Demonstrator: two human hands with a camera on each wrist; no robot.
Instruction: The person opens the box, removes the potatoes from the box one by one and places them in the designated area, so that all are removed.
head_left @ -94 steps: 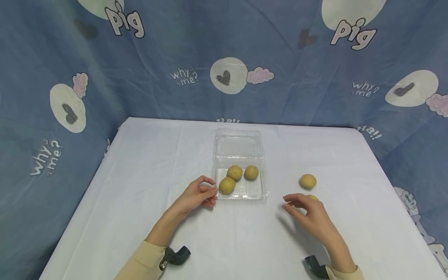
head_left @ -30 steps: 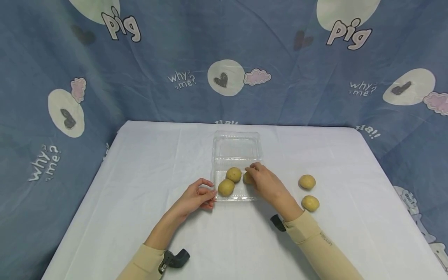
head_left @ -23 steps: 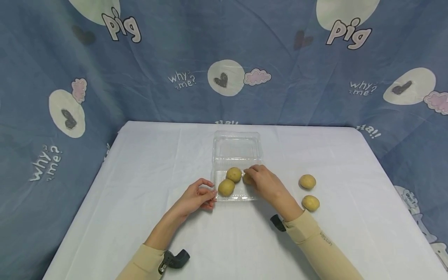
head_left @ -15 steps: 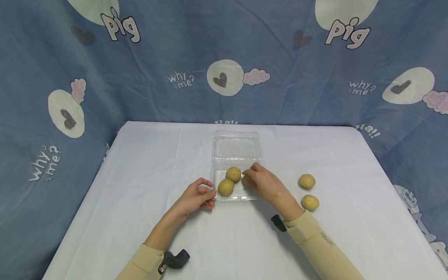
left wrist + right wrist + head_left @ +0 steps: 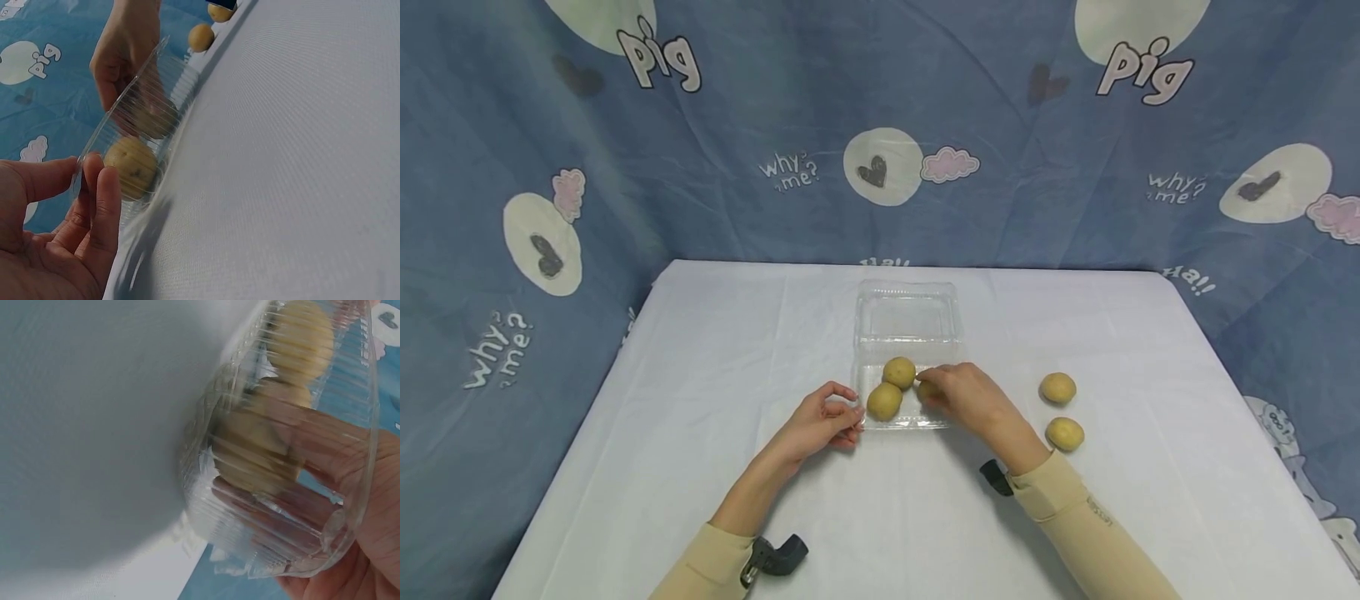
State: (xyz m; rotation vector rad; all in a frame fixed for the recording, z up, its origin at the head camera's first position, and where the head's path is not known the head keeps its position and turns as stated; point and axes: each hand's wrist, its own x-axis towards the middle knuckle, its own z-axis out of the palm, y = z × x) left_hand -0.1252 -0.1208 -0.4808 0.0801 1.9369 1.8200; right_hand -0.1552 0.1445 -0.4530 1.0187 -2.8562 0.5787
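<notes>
A clear plastic clamshell box (image 5: 917, 422) lies with its lid (image 5: 908, 317) folded back on the table. My left hand (image 5: 820, 423) pinches the box's left rim between thumb and fingers, as the left wrist view shows. Inside the base, two yellow potatoes touch: a rear potato (image 5: 899, 372) and a front-left potato (image 5: 884, 402). My right hand (image 5: 976, 402) reaches over the right side and grips a third potato (image 5: 927, 392), mostly covered by the fingers. In the right wrist view this potato (image 5: 250, 450) shows through the ribbed wall, between thumb and fingers.
Two more potatoes, a farther one (image 5: 1057, 388) and a nearer one (image 5: 1065, 434), lie on the white tablecloth (image 5: 1142, 500) right of the box. A blue printed curtain (image 5: 760, 208) hangs behind and beside the table.
My right hand has come left from beside the loose potatoes and grips the third potato, which has shifted slightly left and towards me. My left hand stays at the rim.
</notes>
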